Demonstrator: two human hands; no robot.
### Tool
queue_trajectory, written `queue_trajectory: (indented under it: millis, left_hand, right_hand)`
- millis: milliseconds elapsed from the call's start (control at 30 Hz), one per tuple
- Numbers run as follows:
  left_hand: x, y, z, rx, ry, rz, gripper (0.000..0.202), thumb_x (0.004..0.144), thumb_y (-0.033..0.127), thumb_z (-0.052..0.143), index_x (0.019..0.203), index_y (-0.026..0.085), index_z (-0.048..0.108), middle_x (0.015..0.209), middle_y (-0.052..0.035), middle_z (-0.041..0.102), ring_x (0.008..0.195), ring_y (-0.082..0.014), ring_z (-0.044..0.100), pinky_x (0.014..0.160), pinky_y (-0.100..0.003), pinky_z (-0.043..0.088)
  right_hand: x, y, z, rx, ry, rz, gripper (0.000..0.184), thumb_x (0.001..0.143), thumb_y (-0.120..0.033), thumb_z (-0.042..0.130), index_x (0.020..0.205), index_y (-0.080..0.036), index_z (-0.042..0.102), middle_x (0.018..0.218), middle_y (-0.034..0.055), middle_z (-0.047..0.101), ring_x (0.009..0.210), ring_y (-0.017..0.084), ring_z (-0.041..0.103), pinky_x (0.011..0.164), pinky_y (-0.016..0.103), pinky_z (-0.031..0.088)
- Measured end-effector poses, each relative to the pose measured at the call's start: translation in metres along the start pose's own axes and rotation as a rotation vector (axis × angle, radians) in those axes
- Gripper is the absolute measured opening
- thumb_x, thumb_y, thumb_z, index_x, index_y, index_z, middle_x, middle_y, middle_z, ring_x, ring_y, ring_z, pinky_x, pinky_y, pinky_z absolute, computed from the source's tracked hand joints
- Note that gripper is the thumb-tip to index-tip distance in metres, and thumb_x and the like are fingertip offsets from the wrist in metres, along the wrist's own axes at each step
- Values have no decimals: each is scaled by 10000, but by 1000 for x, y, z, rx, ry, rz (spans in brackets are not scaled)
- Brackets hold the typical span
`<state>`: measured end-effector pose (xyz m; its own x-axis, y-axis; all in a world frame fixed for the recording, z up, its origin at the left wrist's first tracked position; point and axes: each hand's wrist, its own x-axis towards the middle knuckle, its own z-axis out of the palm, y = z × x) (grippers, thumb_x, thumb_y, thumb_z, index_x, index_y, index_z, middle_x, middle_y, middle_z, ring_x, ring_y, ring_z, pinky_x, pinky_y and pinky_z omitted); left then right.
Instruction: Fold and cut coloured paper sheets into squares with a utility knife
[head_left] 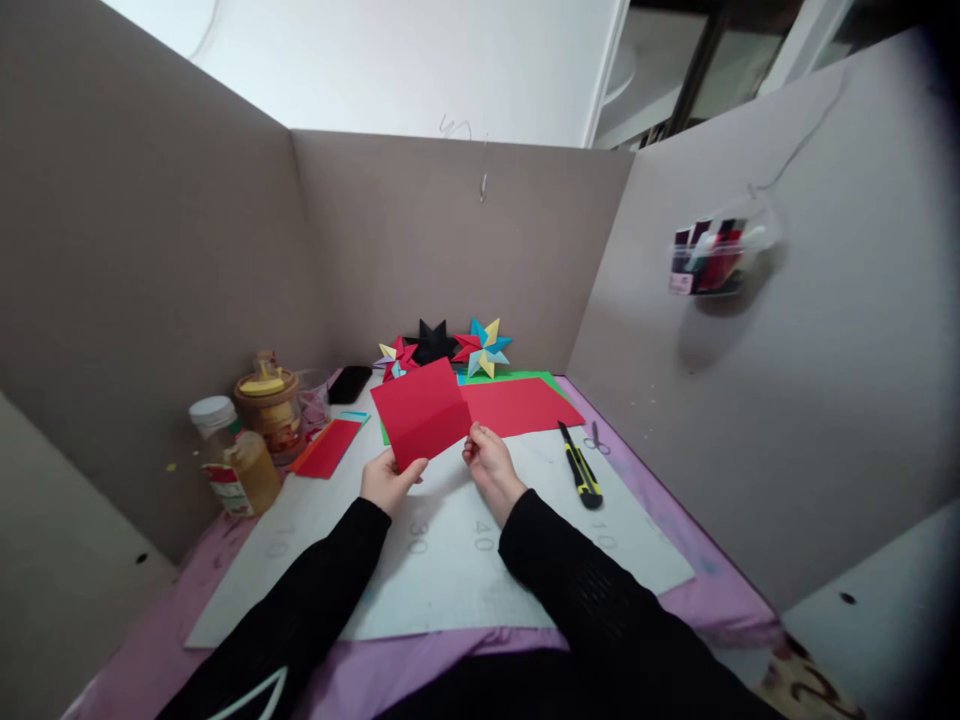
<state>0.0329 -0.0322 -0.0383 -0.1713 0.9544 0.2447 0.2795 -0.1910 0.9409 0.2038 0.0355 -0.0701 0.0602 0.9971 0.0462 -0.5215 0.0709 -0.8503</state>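
A red sheet of paper is held up above the white cutting mat, tilted toward me. My left hand pinches its lower left edge, thumb in front. At its lower right corner, my right hand grips the paper between thumb and fingers. Behind it on the mat lies a larger red sheet, with a green sheet showing beneath. To the right of my right hand rests a yellow and black utility knife.
Folded paper stars lean against the back panel. On the left stand a bottle, a lidded jar, a clear cup, a phone and red paper strips. Small scissors lie right. A plastic container hangs on the right panel.
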Motion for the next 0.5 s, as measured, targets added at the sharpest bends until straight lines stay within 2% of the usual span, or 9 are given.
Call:
queue_trajectory:
  millis: [100, 133, 200, 267, 333, 400, 500]
  left_hand:
    - [0, 1, -3, 6, -16, 0, 314, 608, 390, 688, 770, 128, 628, 565, -30, 649, 513, -201, 639, 512, -282, 505]
    - [0, 0, -5, 13, -33, -4, 296, 606, 382, 690, 751, 132, 626, 551, -25, 643, 512, -201, 639, 510, -281, 502]
    - [1, -1, -8, 14, -70, -14, 265, 602, 365, 694, 714, 137, 617, 531, -18, 631, 506, -197, 634, 503, -277, 496]
    - [3, -3, -9, -10, -112, -27, 259, 596, 351, 700, 712, 137, 612, 535, -15, 631, 503, -190, 629, 502, -277, 494]
    - [6, -6, -10, -53, -162, -48, 278, 591, 348, 706, 739, 133, 613, 556, -15, 642, 508, -183, 626, 515, -280, 497]
    - [9, -10, -10, -108, -214, -71, 316, 584, 362, 712, 771, 127, 612, 596, -21, 661, 515, -175, 625, 523, -278, 493]
    - [16, -20, -12, -153, -236, -133, 405, 557, 402, 730, 818, 118, 605, 603, -28, 667, 515, -174, 629, 485, -253, 455]
  right_hand:
    - [0, -9, -4, 28, 106, -15, 287, 673, -445, 658, 659, -214, 488, 580, -26, 545, 530, 103, 507, 491, 216, 399]
    - [-2, -13, -5, 10, 63, -33, 286, 681, -468, 650, 701, -214, 519, 646, -7, 587, 587, 116, 541, 526, 222, 421]
    - [-6, -19, -5, -48, -117, -72, 330, 674, -486, 660, 843, -216, 572, 786, 29, 640, 710, 152, 585, 605, 249, 453]
    - [-9, -23, -3, -114, -266, -92, 377, 643, -445, 704, 912, -209, 587, 815, 37, 647, 747, 170, 591, 648, 270, 456]
    - [-10, -24, -3, -188, -269, -104, 299, 604, -381, 740, 779, -189, 592, 708, 12, 624, 667, 151, 567, 625, 262, 439]
    - [-9, -24, -4, -259, -189, -123, 275, 580, -349, 747, 608, -182, 530, 575, -26, 554, 555, 116, 500, 562, 241, 399]
    - [-5, -23, -9, -304, -101, -148, 320, 567, -336, 741, 542, -189, 458, 492, -62, 461, 482, 88, 409, 501, 227, 330]
